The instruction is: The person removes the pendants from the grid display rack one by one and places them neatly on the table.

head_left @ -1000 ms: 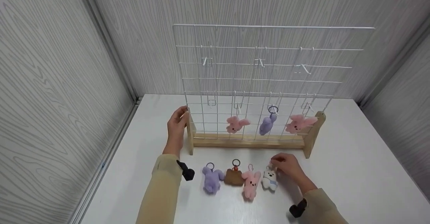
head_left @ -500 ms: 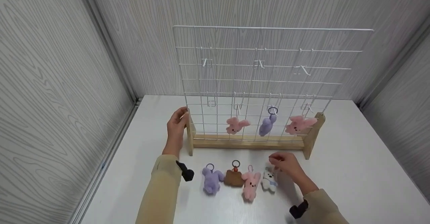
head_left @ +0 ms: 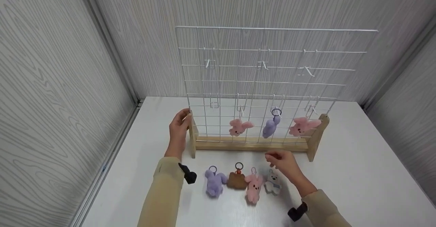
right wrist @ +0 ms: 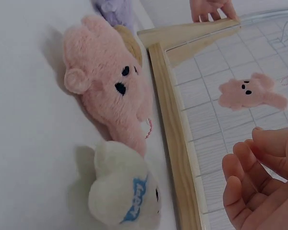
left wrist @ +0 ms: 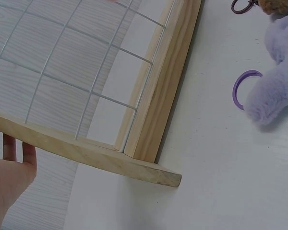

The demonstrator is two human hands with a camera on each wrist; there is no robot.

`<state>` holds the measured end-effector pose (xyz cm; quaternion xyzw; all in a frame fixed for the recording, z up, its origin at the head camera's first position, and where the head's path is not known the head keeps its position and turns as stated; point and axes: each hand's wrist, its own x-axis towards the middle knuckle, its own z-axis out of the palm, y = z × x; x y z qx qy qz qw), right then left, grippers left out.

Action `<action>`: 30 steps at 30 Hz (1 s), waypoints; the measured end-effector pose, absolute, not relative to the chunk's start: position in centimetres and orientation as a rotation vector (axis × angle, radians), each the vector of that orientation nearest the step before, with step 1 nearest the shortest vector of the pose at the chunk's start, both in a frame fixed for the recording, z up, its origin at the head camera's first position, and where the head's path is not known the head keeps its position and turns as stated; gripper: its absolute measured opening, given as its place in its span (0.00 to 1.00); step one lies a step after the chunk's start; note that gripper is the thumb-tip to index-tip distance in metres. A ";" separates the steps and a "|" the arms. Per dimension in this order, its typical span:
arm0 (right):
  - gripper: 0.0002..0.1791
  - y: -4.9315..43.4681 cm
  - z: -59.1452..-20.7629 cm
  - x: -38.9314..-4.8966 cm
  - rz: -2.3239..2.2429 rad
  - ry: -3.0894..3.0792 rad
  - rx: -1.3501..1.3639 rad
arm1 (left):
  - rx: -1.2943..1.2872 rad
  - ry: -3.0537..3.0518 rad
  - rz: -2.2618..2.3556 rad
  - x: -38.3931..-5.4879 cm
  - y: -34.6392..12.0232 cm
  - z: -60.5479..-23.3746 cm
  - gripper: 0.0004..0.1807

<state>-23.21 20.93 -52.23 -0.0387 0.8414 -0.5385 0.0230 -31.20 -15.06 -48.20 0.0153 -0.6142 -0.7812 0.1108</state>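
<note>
My left hand (head_left: 178,126) grips the left wooden end post (head_left: 193,133) of a white wire grid rack (head_left: 252,82); its fingers also show against that post in the left wrist view. With loosely bent fingers and nothing between them, my right hand (head_left: 284,164) hovers just above the white plush bear keychain (head_left: 272,184). Left of the bear on the table lie a pink plush rabbit keychain (head_left: 253,188), a brown plush keychain (head_left: 237,181) and a purple plush keychain (head_left: 215,184). In the right wrist view a blue patch with lettering shows on the bear (right wrist: 120,184).
From the lower hooks hang a pink plush keychain (head_left: 239,127), a purple one (head_left: 270,127) and another pink one (head_left: 303,126). Upper hooks (head_left: 264,64) and a lower left hook (head_left: 214,104) carry nothing. The rack's wooden base bar (head_left: 252,145) stands behind the row of keychains.
My right hand has come off the top of the white bear keychain and moved left and slightly up. The bear stays on the table. My left hand has not moved.
</note>
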 end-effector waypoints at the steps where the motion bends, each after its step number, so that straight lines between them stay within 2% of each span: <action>1: 0.08 20.8 -52.0 -23.2 -1.679 2.605 -0.144 | 0.038 -1.807 -2.291 -31.2 -15.1 -48.2 0.19; 7: 0.09 19.8 -50.2 -22.7 -1.727 2.580 -0.251 | 0.029 -1.827 -2.274 -31.1 -15.2 -48.2 0.18; 14: 0.09 17.9 -46.2 -21.4 -1.746 2.559 -0.314 | 0.055 -1.829 -2.283 -31.3 -15.4 -48.5 0.20; 30: 0.10 15.1 -42.1 -22.9 -1.919 2.520 -0.543 | 0.050 -1.844 -2.252 -31.2 -15.1 -48.4 0.18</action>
